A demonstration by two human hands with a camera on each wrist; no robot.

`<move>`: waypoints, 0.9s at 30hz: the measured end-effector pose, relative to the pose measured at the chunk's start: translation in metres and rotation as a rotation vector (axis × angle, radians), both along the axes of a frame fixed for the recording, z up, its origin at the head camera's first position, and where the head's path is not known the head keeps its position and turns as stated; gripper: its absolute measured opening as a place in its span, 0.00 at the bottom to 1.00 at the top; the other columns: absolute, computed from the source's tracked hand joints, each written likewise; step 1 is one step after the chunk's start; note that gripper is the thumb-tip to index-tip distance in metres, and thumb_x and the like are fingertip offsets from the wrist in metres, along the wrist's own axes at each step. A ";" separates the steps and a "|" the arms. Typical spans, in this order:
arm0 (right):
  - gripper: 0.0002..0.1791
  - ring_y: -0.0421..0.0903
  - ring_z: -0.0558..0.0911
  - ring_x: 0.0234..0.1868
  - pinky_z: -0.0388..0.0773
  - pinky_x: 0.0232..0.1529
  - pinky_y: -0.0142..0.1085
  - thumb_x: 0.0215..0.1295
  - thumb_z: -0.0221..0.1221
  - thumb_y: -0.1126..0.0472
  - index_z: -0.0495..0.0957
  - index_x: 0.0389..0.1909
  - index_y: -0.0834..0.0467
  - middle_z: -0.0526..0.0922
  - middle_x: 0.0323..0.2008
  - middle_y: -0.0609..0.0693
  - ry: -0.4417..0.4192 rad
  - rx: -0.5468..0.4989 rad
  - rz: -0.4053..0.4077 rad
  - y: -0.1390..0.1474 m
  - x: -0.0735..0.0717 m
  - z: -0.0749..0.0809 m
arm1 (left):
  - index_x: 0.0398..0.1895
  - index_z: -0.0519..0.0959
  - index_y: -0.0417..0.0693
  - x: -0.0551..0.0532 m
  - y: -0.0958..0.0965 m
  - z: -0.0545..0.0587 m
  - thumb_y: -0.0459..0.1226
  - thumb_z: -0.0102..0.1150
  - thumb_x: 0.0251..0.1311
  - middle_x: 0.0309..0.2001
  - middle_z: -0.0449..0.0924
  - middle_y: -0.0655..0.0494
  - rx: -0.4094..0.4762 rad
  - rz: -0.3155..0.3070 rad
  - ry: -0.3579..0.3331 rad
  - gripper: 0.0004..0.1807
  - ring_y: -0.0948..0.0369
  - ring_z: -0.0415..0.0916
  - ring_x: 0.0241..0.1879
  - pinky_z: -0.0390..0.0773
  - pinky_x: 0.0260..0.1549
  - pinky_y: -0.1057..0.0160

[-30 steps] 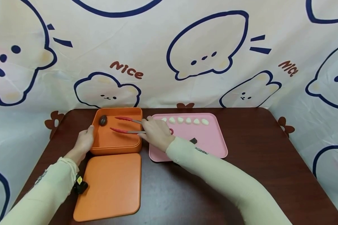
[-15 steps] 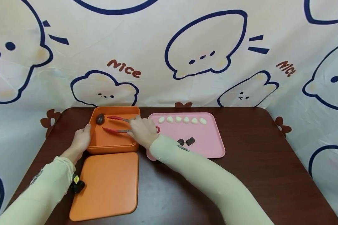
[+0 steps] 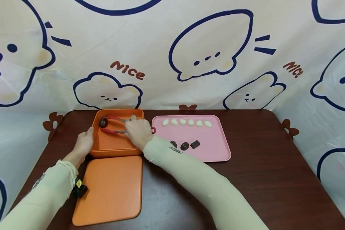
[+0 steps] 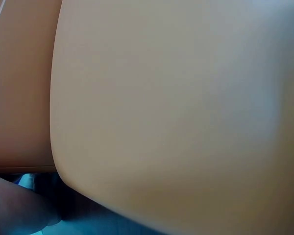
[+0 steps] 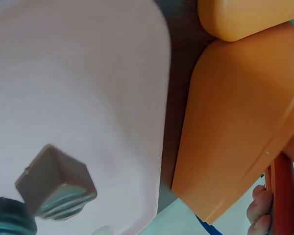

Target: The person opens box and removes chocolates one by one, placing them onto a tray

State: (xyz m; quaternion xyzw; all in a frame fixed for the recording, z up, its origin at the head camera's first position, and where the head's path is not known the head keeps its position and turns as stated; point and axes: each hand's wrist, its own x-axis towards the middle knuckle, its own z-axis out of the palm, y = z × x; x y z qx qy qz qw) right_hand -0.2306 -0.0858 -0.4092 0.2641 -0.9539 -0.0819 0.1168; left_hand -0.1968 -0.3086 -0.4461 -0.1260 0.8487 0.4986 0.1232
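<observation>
My right hand grips a pair of red-tipped tongs over the orange box. Their two tips stand on either side of a dark oval chocolate near the box's far left corner; whether both touch it, I cannot tell. At the box's left wall, my left hand holds the side, thumb near the rim. In the right wrist view, fingers wrap the red tongs handle above the box wall.
The orange lid lies in front of the box. To the right, a pink tray carries a row of several white pieces, plus dark chocolates, including a rectangular one. A patterned curtain hangs behind the table.
My right hand has moved left, bringing the tong tips from right of the chocolate to either side of it. More dark pieces show on the tray. My left hand stays at the box.
</observation>
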 end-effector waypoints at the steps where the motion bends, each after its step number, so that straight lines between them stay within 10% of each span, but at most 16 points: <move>1: 0.21 0.40 0.83 0.27 0.83 0.29 0.33 0.69 0.59 0.36 0.82 0.48 0.49 0.81 0.39 0.44 -0.003 -0.001 -0.004 -0.001 -0.001 0.000 | 0.76 0.49 0.24 0.000 0.000 0.000 0.58 0.09 0.76 0.71 0.54 0.26 0.000 0.000 0.001 0.46 0.39 0.58 0.66 0.61 0.66 0.38; 27: 0.19 0.39 0.77 0.23 0.74 0.21 0.28 0.70 0.58 0.37 0.81 0.37 0.50 0.79 0.31 0.43 -0.232 -0.203 -0.024 0.033 0.010 0.006 | 0.78 0.41 0.27 -0.001 0.002 0.002 0.58 0.09 0.76 0.79 0.40 0.28 0.009 0.015 -0.035 0.45 0.35 0.42 0.77 0.49 0.74 0.34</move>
